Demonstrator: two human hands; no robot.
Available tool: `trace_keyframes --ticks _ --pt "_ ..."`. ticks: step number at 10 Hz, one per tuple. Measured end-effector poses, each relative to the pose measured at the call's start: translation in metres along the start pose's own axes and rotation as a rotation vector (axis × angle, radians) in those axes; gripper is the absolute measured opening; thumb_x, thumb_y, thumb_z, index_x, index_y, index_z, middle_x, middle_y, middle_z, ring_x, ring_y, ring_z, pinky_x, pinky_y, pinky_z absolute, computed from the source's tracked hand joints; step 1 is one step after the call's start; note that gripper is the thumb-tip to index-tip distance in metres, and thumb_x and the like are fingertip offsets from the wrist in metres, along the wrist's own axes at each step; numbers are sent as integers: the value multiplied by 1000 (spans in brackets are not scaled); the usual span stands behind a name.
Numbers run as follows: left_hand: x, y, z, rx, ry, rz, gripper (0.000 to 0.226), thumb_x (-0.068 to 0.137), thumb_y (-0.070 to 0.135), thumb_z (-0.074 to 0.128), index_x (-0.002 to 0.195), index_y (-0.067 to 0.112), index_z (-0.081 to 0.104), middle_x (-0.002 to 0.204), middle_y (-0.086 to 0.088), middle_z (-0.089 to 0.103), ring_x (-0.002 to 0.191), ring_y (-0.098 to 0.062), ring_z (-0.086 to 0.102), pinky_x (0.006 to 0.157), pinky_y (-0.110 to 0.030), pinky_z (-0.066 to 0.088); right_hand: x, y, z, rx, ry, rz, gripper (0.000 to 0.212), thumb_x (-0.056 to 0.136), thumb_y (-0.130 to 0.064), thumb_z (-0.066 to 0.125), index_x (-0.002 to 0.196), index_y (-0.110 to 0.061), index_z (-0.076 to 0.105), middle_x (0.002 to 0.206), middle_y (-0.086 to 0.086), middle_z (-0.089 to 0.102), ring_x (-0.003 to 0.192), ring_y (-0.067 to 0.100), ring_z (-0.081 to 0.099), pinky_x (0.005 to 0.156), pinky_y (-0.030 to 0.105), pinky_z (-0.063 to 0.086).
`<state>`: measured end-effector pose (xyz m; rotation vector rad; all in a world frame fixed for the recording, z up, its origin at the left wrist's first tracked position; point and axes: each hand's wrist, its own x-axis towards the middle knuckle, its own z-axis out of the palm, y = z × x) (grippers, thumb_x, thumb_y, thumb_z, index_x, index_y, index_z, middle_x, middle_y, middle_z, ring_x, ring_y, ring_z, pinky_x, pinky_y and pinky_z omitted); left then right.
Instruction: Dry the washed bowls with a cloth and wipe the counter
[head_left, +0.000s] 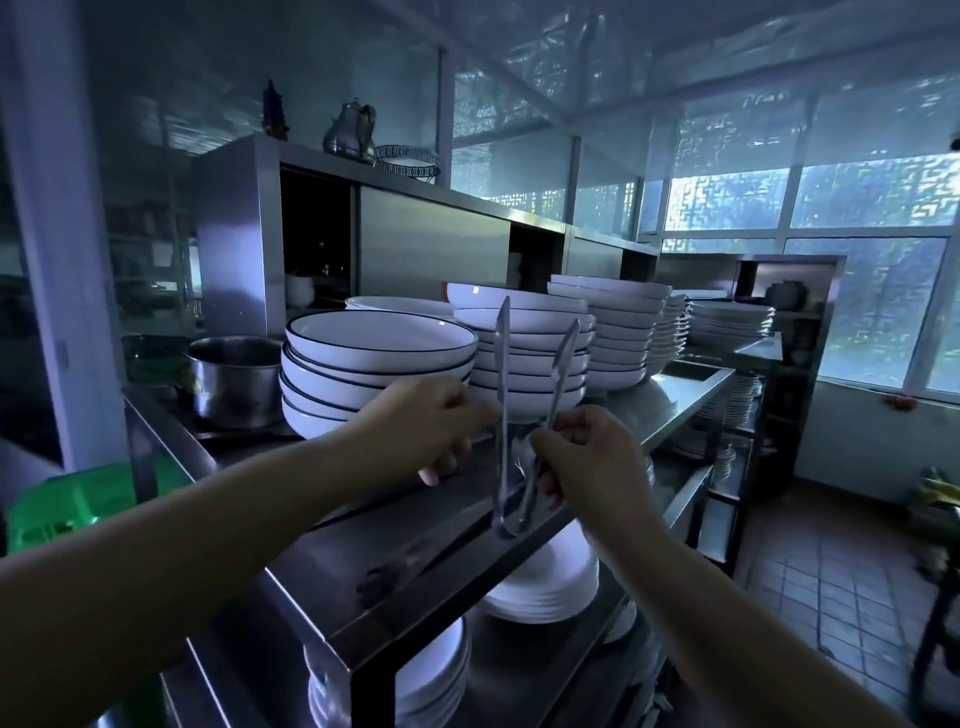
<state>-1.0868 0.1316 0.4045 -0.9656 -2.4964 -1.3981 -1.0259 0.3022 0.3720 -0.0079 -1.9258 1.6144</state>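
- Steel tongs (524, 415) stand upright, tips up, gripped in my right hand (582, 462); left hand (421, 421) pinches one arm.
- Washed bowls (379, 364) sit stacked just behind, mid-counter (691, 395), nearest my left hand.

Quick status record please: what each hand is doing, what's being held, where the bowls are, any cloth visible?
left hand: fingers curled beside the tongs; contact unclear
right hand: grips the tongs near their hinge end
tongs: metal, arms apart, tips pointing up
bowls: stacked on the steel counter, behind the hands
cloth: none visible
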Motion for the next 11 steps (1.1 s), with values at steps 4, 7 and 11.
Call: trace_keyframes --ticks 4,7,11 --pt "-16 -36 -26 709 65 -4 18 83 20 43 67 15 50 58 0 47 62 -25 46 52 -28 33 -19 -13 14 51 -207 67 21 91 2 53 82 -14 63 65 14 63 45 25 63 40 29 51" --pt "-29 -53 -27 887 -84 -22 15 89 20 41 80 21 52 90 -5 64 79 -24 54 68 -31 46 -25 14 -19 15 -37 78 15 91 2 51 87 -3 65 67 18 66 49 27 65 39 25 47" --pt "-50 -43 -28 907 132 178 22 87 40 45 97 30 62 95 9 56 91 -16 58 62 -26 38 -50 12 -1 -195 -57 19 20 89 -6 55 80 -17 69 64 5 69 50 19 66 39 23 44"
